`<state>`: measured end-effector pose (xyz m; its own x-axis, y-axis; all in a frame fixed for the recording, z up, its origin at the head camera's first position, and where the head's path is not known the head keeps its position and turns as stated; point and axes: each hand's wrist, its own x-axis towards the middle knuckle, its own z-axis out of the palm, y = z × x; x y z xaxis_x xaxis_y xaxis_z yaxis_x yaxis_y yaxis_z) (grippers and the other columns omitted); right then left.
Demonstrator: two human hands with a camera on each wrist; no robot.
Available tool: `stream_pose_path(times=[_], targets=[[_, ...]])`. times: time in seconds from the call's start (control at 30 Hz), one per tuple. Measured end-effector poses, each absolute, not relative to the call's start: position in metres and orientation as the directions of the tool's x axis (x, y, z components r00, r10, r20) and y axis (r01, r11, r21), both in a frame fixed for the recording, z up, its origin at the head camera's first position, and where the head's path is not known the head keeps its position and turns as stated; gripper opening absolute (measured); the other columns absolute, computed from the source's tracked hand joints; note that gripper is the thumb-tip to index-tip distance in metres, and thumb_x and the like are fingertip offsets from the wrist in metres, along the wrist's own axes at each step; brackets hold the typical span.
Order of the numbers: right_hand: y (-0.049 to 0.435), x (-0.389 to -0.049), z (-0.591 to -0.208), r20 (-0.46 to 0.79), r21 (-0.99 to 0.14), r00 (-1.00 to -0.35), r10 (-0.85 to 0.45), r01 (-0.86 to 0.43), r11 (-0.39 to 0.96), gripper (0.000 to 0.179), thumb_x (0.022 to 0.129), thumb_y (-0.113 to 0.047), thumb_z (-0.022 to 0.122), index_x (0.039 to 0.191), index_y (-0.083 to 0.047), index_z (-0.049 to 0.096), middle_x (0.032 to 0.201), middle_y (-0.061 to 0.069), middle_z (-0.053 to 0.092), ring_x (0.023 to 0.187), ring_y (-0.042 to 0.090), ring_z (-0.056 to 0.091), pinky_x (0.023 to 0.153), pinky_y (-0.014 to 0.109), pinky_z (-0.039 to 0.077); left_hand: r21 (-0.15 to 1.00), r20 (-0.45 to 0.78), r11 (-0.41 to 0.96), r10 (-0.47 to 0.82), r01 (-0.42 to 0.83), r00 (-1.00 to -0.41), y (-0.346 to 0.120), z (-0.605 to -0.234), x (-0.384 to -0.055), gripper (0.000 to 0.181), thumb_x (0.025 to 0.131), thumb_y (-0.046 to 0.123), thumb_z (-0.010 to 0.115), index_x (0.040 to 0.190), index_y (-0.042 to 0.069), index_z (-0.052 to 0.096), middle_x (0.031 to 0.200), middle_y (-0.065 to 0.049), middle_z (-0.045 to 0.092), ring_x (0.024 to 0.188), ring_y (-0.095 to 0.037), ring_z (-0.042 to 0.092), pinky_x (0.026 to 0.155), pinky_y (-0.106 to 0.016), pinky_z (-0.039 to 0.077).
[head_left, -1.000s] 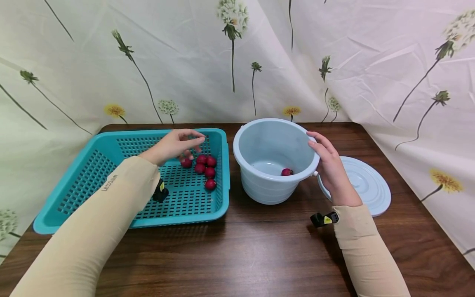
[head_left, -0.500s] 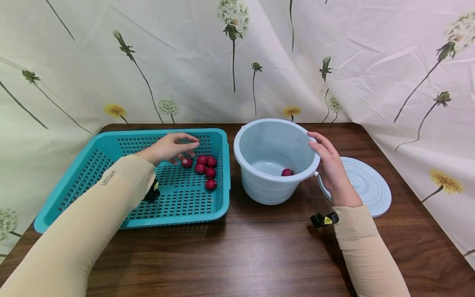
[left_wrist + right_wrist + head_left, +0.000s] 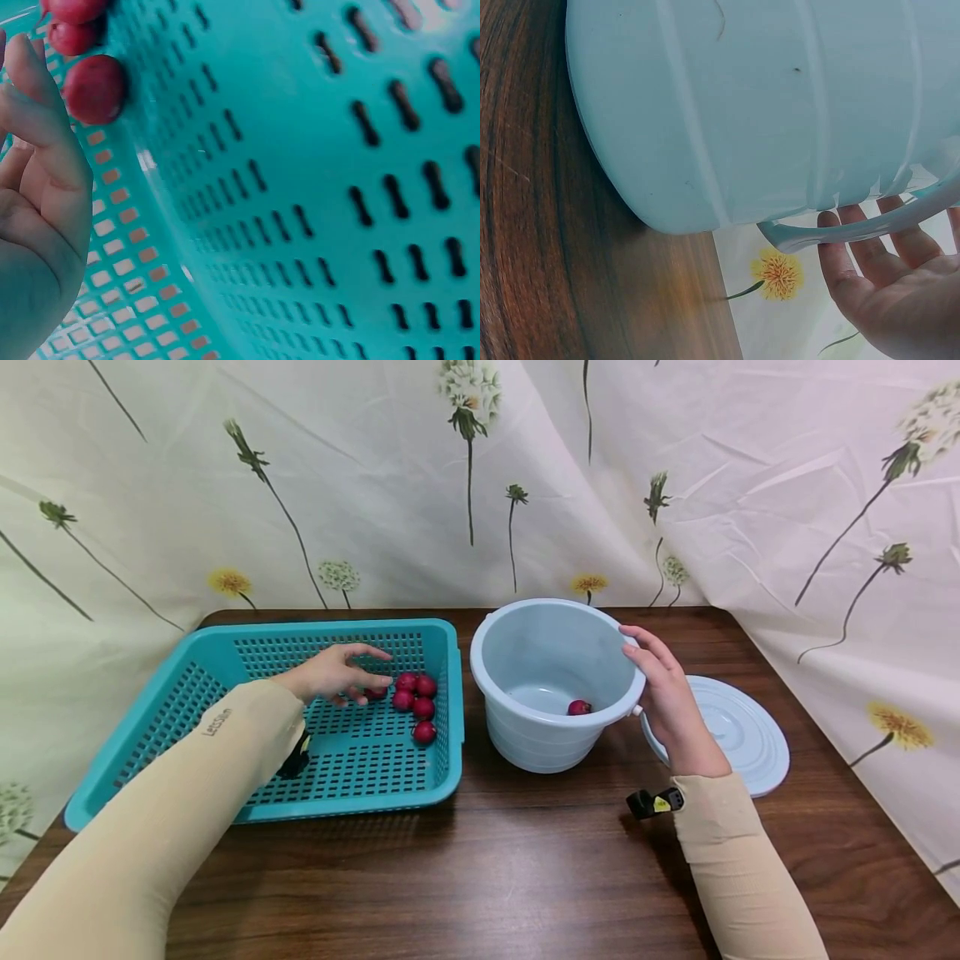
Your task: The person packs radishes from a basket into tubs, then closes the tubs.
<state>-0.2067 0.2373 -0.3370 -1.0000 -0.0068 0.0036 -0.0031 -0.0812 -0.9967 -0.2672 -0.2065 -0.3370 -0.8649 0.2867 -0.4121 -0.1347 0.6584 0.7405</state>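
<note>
- A person's left hand [image 3: 330, 675] hovers inside a wide, teal, perforated plastic basket [image 3: 453, 718], thumb and fingers spread and loosely bent, with nothing seen in its grasp.
- The right hand [image 3: 666, 702] holds the right side of a round, light-blue plastic bucket [image 3: 525, 739] at the rim; the right wrist view shows its fingers behind the bucket's curved, light-blue plastic handle [image 3: 862, 229].
- Closest to the left hand, a round, red radish [image 3: 377, 692] sits by the thumb and partly hidden by it; whether they touch cannot be told. Nearly spherical, it shows no clear long axis.
- Five more round, red radishes [image 3: 402, 700] lie bunched just to the right, between the left hand and the basket's right wall.
- The left hand is plainly nearer to all six; the right is well apart, across the bucket's mouth.
- The bucket stands just right of the basket, one lone red radish [image 3: 579, 707] on its floor.
- Beyond the right hand, a flat, round, light-blue plastic lid [image 3: 750, 735] lies on the dark-brown, wood-grained desk [image 3: 495, 877]; a white, dandelion-printed cloth [image 3: 375, 485] hangs behind.
</note>
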Motion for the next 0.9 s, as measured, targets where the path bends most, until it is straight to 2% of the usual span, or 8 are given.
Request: stream_pose_path(times=[0.17,0.33,0.9], targets=[[0.236,-0.207,-0.339,-0.007,-0.997,-1.000,-0.005,0.008,-0.074,0.030,0.099,-0.040,0.057,0.127,-0.031,0.056,0.128,-0.009,0.051,0.113,0.015,0.049,0.089,0.030,0.045,0.736,-0.455,0.656,0.295,-0.168,-0.840,-0.212,-0.344,-0.266,0.063,0.098,0.031,0.063,0.151,0.016,0.033,0.122,-0.016,0.069,0.070,-0.018,0.067,0.054,-0.029,0.043],[0.236,-0.207,-0.338,-0.008,-0.997,-1.000,-0.003,0.008,-0.074,0.030,0.099,-0.039,0.057,0.127,-0.031,0.056,0.128,-0.009,0.051,0.114,0.015,0.049,0.089,0.030,0.045,0.732,-0.491,0.654,0.313,-0.190,-0.813,-0.216,-0.348,-0.265,0.068,0.098,0.027,0.064,0.154,0.015,0.028,0.127,-0.017,0.067,0.072,-0.016,0.071,0.054,-0.027,0.046],[0.237,-0.209,-0.336,-0.008,-0.998,-1.000,-0.002,0.008,-0.058,0.029,0.099,-0.040,0.057,0.127,-0.031,0.056,0.129,-0.008,0.050,0.115,0.016,0.047,0.089,0.030,0.045,0.701,-0.582,0.651,0.288,-0.290,-0.760,-0.218,-0.351,-0.266,0.072,0.096,0.023,0.066,0.155,0.016,0.025,0.118,-0.008,0.067,0.083,-0.014,0.071,0.065,-0.028,0.055]])
